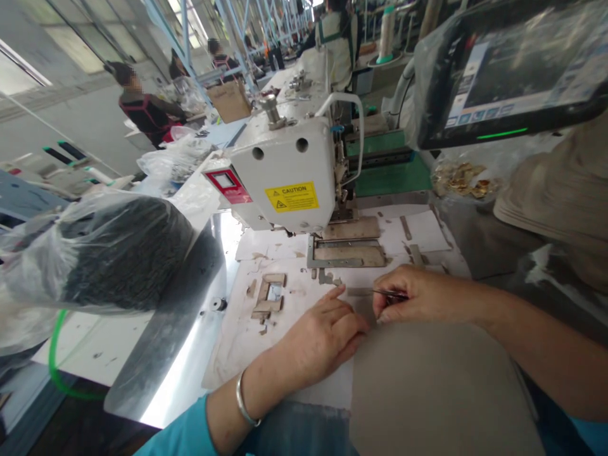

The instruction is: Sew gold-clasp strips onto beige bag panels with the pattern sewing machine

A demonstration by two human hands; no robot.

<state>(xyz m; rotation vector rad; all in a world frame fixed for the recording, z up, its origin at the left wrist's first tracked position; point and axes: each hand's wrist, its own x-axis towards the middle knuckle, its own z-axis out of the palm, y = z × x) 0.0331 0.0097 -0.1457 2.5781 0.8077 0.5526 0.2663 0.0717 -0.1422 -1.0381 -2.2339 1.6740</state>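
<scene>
Within the right hand's grip (414, 294) lies a slim dark tool (393, 294).

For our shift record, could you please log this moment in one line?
left hand: over flat white sheet; right hand: holding slim dark metal tool; ahead: white sewing machine, yellow caution label

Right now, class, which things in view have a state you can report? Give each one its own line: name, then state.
Left hand: index finger extended, other visible fingers curled; grip unclear
Right hand: closed on a small tool
Tool: held; open or shut unclear
Screen: lit, plastic-wrapped
Machine: running or stopped unclear
Paper: littered with scraps
Dark bundle: bagged in clear plastic
Bracelet: worn on left wrist
</scene>
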